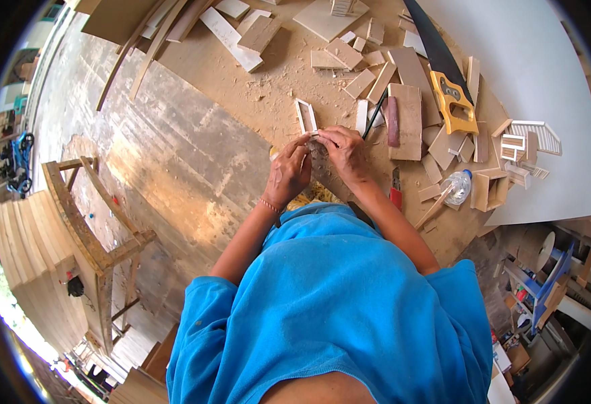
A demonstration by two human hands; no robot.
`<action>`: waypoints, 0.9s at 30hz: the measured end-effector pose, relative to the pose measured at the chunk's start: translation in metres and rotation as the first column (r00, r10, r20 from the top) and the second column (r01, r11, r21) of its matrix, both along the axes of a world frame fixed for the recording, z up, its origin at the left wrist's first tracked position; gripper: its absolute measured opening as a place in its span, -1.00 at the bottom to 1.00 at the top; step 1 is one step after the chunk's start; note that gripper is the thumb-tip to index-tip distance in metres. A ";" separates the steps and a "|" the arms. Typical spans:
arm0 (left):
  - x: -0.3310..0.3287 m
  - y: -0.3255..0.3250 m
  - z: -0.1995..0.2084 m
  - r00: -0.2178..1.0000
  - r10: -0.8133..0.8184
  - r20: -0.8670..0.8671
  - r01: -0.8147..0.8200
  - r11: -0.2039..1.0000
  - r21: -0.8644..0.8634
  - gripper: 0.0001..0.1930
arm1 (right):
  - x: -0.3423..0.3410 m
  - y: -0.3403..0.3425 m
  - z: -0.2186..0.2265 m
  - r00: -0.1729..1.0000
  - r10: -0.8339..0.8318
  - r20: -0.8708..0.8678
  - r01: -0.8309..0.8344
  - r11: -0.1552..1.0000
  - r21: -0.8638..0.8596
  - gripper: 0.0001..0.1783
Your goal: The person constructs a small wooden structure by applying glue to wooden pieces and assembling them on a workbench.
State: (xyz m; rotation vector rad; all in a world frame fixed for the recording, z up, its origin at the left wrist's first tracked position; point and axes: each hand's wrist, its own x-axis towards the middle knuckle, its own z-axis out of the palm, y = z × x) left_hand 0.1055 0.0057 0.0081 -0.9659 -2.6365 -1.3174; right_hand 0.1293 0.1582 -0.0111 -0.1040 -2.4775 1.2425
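Note:
A small pale wooden frame [302,111], open in the middle, extends away from my fingertips. My left hand [289,170] has its thumb and fingers pinched together at the frame's near end. From the other side, my right hand [344,152] pinches the same end, so the two sets of fingertips nearly touch. What exactly lies between the fingertips is partly hidden. Just right of my right hand are a dark thin stick [375,116] and a brown-handled tool [393,121] resting on a wooden block [410,111].
Wood offcuts [345,54] and sawdust lie on the brown board ahead. A yellow-handled saw [452,101], a clear bottle [457,187], an open wooden box [489,190] and small slatted models [528,145] are at the right. A wooden bench [83,215] stands left.

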 end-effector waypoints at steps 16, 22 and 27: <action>0.002 0.000 0.006 1.000 -0.002 0.024 0.002 1.000 0.017 -0.96 | -0.009 0.007 0.023 0.943 0.023 0.332 0.036 0.984 -0.172 -0.85; 0.003 -0.004 -0.006 0.999 -0.008 -0.044 0.008 1.000 -0.004 -0.94 | -0.008 0.004 0.025 0.945 0.031 0.327 -0.013 0.998 -0.056 -0.86; 0.004 -0.003 -0.004 0.999 -0.008 -0.045 0.007 1.000 -0.005 -0.94 | -0.006 0.006 0.018 0.965 0.060 0.257 -0.050 0.998 -0.045 -0.86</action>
